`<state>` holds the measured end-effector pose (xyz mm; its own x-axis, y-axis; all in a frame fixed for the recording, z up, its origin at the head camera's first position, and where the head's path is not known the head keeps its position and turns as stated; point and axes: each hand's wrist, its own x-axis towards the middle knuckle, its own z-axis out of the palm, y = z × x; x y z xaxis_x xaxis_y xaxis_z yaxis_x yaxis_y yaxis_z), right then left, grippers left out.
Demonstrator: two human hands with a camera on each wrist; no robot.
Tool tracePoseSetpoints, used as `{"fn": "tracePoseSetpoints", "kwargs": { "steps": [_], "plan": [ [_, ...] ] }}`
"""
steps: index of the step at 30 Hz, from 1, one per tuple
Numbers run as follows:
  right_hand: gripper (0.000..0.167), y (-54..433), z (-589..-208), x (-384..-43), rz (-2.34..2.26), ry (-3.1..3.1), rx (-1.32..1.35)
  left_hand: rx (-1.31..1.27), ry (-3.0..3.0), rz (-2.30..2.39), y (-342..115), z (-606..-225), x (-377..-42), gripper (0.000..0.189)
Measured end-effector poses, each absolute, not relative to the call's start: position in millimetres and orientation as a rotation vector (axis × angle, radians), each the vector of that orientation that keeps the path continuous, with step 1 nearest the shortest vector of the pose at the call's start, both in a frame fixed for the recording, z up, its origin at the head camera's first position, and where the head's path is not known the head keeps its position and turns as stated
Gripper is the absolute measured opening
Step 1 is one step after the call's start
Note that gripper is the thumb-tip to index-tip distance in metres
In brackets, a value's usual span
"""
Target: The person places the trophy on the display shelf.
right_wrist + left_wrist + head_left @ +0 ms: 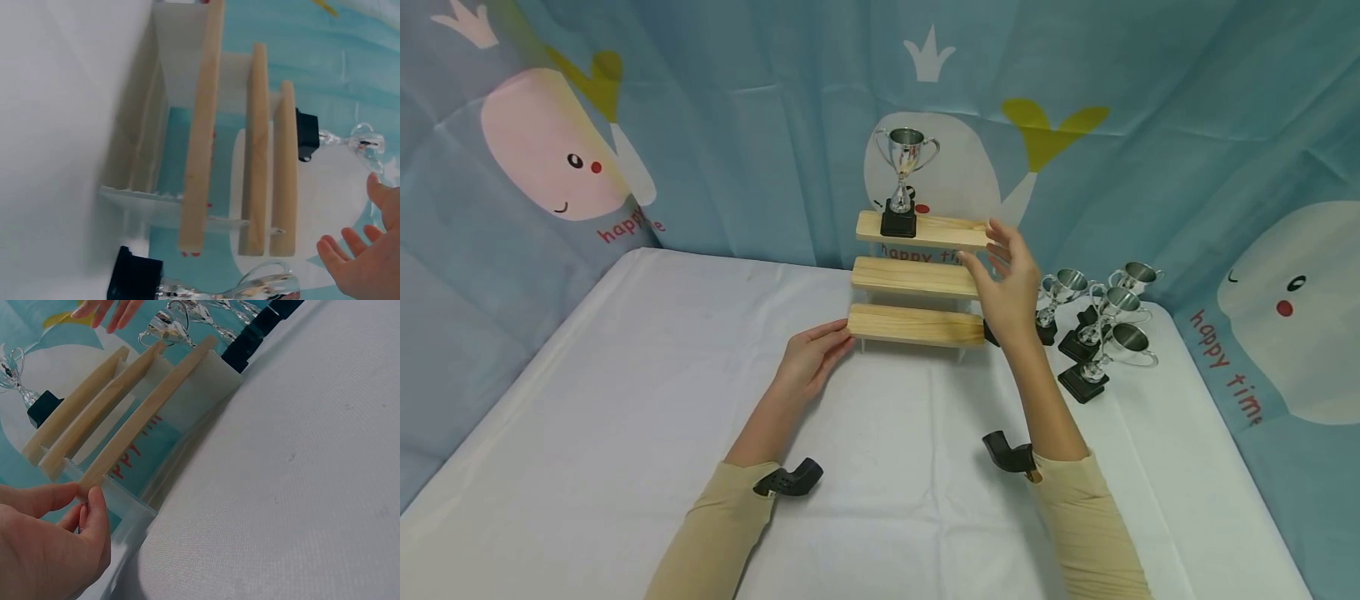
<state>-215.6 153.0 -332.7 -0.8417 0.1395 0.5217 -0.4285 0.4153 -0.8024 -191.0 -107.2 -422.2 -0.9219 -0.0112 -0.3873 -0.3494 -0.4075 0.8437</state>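
A three-tier wooden display stand (917, 323) with pale plank steps and white side supports stands on the table. My left hand (811, 360) pinches the left end of the lowest plank (134, 428) between thumb and fingers. On the top plank (285, 181), toward its left end, a silver trophy cup (904, 158) with a black base stands upright. Beside the right end of the upper planks is my right hand (1011, 287), its fingers spread and holding nothing. The right wrist view shows that hand (369, 262) apart from the planks.
Several more silver trophies (1093, 372) with black bases stand close together on the table right of the stand. White cloth (647, 400) covers the table. A blue curtain (722, 167) with printed whales hangs right behind the stand.
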Motion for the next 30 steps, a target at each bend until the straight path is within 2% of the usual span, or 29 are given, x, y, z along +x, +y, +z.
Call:
{"fn": "tracePoseSetpoints", "kwargs": {
  "steps": [10,30],
  "plan": [
    [0.059,161.5,-348.7,-205.2,1.378,-2.150,0.201,-0.503,1.568,2.426,-106.7,-421.4,-189.9,0.043],
    [0.060,180.8,-357.0,-195.9,1.254,-2.133,0.098,-0.479,1.576,2.432,-107.8,-423.0,-190.5,0.043]
  ]
}}
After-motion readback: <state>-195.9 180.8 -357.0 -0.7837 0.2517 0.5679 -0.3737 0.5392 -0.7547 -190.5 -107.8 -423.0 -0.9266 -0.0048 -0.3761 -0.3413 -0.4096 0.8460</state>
